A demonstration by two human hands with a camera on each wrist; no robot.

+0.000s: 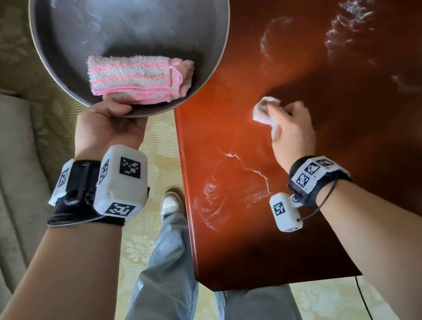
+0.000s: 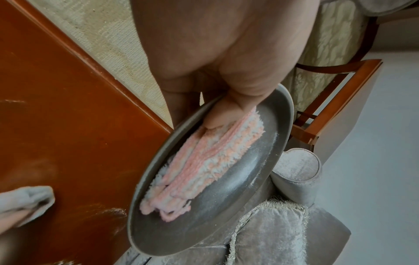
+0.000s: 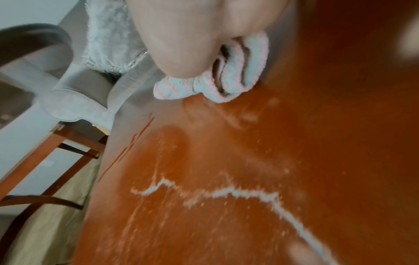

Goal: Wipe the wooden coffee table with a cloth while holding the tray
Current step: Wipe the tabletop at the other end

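Below, right hand [image 1: 291, 129] grip bunching cloth [image 1: 264, 110] against coffee table [image 1: 335, 96], left hand [image 1: 109, 125] grip clamping tray [image 1: 220, 25] rim

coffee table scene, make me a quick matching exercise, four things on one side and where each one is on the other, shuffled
Things:
1. folded pink striped cloth
2. bunched cloth
3. grey round tray
4. white powder streak

Places:
A. gripped at its rim by the left hand
B. on the table near the right wrist
C. lying in the tray
D. under the right hand, on the table

Pairs: 1-C, 2-D, 3-A, 4-B
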